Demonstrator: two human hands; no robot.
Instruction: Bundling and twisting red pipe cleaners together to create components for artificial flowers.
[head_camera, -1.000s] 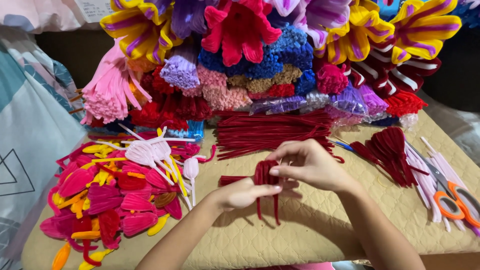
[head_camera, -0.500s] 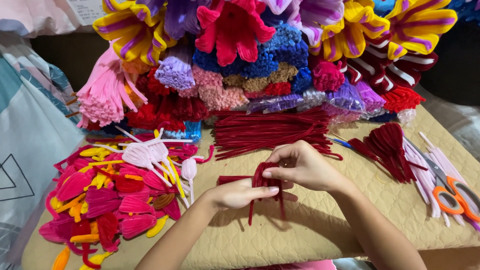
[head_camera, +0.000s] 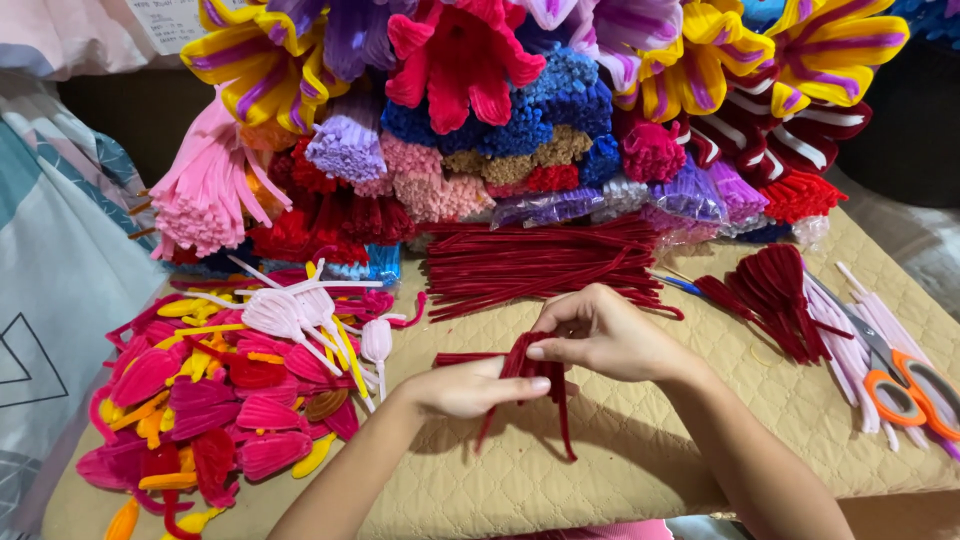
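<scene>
Both of my hands work a small bundle of dark red pipe cleaners (head_camera: 527, 385) over the tan quilted mat (head_camera: 620, 470). My left hand (head_camera: 465, 388) grips the bundle from below, its fingers wrapped round the middle. My right hand (head_camera: 600, 335) pinches the bundle's folded top from above. Loose ends of the bundle hang down toward me. Just beyond my hands lies a heap of straight dark red pipe cleaners (head_camera: 535, 262).
Pink, red and yellow petal shapes (head_camera: 210, 400) with white and pink looped pieces (head_camera: 290, 312) lie at the left. Folded dark red pieces (head_camera: 770, 295) and orange-handled scissors (head_camera: 905, 382) sit at the right. Bundles of coloured pipe cleaners and large fuzzy flowers (head_camera: 460, 60) fill the back.
My hands have stayed in the same place. The fingers have shifted slightly on the red bundle, which now hangs a little more upright.
</scene>
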